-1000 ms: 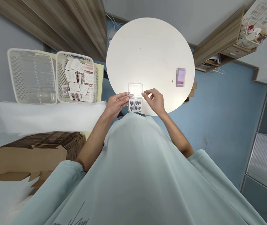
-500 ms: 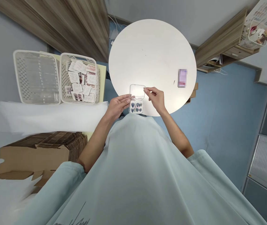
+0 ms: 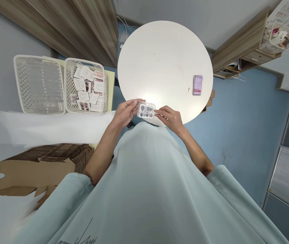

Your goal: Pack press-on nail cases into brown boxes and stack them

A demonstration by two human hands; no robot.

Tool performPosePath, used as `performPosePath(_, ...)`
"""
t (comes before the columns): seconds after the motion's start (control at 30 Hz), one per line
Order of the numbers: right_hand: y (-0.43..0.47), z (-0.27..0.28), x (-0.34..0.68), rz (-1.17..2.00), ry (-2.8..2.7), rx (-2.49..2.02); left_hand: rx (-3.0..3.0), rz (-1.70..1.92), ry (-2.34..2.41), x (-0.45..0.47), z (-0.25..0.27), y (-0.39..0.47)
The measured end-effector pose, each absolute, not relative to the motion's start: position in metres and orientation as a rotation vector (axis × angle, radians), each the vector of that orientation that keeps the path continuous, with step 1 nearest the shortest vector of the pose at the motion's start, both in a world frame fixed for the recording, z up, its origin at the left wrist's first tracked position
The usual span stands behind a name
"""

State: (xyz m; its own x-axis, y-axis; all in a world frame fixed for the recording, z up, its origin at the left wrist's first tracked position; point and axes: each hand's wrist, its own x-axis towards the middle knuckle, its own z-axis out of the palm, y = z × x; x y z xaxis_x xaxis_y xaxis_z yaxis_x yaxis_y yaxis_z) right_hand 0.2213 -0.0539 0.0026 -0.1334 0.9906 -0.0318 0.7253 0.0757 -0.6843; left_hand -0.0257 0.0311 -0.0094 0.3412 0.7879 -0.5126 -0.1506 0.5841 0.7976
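A small clear plastic case [image 3: 146, 110] with dark press-on nails in rows inside it is held between my two hands, over the near edge of the round white table [image 3: 164, 51]. Its lid is folded down over the nails, though I cannot tell whether it is fully closed. At the case's left side my left hand [image 3: 127, 112] grips it between thumb and fingers. My right hand [image 3: 170, 118] pinches the right edge with its fingertips.
A purple and pink blurred item [image 3: 197, 85] lies on the table's right. To my left stand a white basket [image 3: 105, 84] of nail cards and a basket [image 3: 17, 84] of clear plastic cases. Flat brown cardboard boxes [image 3: 38, 171] are stacked nearer me.
The lid, which stood open away from me, has come down over the nails. My right hand has moved from the lid's upper corner toward me, to the case's right edge.
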Motion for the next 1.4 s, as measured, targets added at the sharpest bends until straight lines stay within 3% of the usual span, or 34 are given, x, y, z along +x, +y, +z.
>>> performPosePath(0.2, -0.054, 0.002, 0.219, 0.787, -1.959, -1.684, 0.751, 0.671, 1.063, -0.023, -0.005, 0.035)
performPosePath(0.37, -0.056, 0.004, 0.217, 0.931, -1.647, -1.693, 0.75, 0.698, 1.1, -0.022, -0.009, 0.039)
performPosePath(0.63, -0.048, 0.001, 0.195, 1.685, -0.813, -1.623, 0.797, 0.7, 1.116, -0.019, -0.005, 0.039)
performPosePath(0.97, -0.035, -0.007, 0.196, 1.662, -0.734, -1.64, 0.952, 0.503, 1.245, -0.038, -0.014, 0.025)
performPosePath(1.4, -0.017, -0.046, 0.187, 1.77, -0.745, -1.647, 0.98, 0.519, 1.35, -0.051, -0.048, 0.022)
